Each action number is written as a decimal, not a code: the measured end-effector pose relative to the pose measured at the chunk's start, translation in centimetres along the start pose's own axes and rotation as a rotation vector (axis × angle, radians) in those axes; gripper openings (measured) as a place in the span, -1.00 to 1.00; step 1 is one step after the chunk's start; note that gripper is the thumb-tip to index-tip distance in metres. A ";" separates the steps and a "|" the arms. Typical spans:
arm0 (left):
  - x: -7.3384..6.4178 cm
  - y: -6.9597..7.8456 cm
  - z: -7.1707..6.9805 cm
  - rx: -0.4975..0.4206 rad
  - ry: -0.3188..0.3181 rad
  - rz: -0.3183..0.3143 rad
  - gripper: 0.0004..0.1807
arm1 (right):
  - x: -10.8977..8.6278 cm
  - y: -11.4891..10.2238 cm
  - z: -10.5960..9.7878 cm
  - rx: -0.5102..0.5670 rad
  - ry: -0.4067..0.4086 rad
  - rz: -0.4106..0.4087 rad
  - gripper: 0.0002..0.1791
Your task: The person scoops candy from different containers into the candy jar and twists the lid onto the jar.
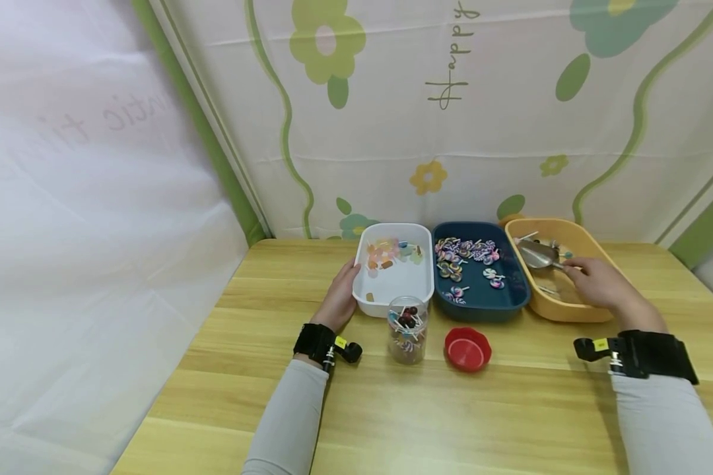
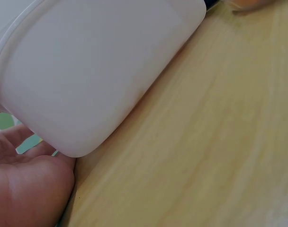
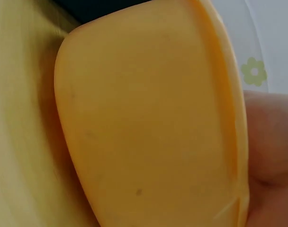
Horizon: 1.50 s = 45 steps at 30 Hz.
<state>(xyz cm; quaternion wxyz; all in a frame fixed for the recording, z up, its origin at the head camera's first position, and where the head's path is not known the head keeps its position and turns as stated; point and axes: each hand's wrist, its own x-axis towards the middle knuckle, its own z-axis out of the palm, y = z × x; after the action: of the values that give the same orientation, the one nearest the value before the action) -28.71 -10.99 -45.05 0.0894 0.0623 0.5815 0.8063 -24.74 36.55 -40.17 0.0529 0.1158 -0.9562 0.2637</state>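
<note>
My left hand rests against the left side of a white plastic bin, its fingers spread along the outer wall in the left wrist view. Wrapped gummy-like pieces lie in that bin. With my right hand I grip the handle of a metal scoop, whose bowl is inside a yellow bin among a few small sticks and pieces. In the right wrist view the bin's wall hides the scoop. A clear jar, partly filled with small lollipops, stands in front of the white bin.
A dark blue bin with swirl lollipops stands between the white and yellow bins. Near the jar lies a small red scalloped dish. All rest on a wooden table, with a printed cloth behind.
</note>
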 end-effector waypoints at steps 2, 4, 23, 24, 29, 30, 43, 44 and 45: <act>0.0 0.0 0.0 0.001 -0.001 0.000 -0.47 | 0.1 0.1 0.1 0.003 0.015 -0.007 -0.59; 0.1 0.0 -0.1 0.004 0.000 -0.004 -0.47 | 0.0 0.2 0.1 0.020 0.008 0.006 -0.58; 0.4 -0.1 -0.1 0.003 -0.009 0.008 -0.46 | 0.5 -0.3 -0.1 -0.092 -0.115 0.050 -0.58; 0.4 -0.1 -0.1 0.005 -0.007 0.007 -0.46 | 0.5 -0.3 -0.1 -0.092 -0.120 0.054 -0.58; 0.2 -0.1 0.0 -0.003 -0.006 -0.009 -0.46 | 0.5 -0.2 0.0 -0.114 -0.160 0.054 -0.65; 0.2 -0.2 0.0 -0.004 -0.006 -0.010 -0.47 | 0.5 -0.2 0.0 -0.120 -0.166 0.045 -0.68; 0.1 -0.1 0.0 -0.013 -0.005 0.011 -0.48 | 0.5 -0.1 0.3 -0.086 -0.154 0.017 -0.76; 0.0 -0.1 0.0 -0.015 -0.004 0.010 -0.48 | 0.4 -0.2 0.3 -0.076 -0.154 0.017 -0.76; 0.0 -0.1 0.0 -0.018 -0.006 0.009 -0.48 | 0.3 -0.3 0.3 -0.067 -0.153 0.016 -0.75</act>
<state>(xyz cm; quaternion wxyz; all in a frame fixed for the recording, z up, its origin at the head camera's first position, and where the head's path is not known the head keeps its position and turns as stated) -28.67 -10.96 -45.17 0.0879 0.0663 0.5736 0.8117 -24.96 36.07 -40.20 -0.0186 0.1261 -0.9666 0.2222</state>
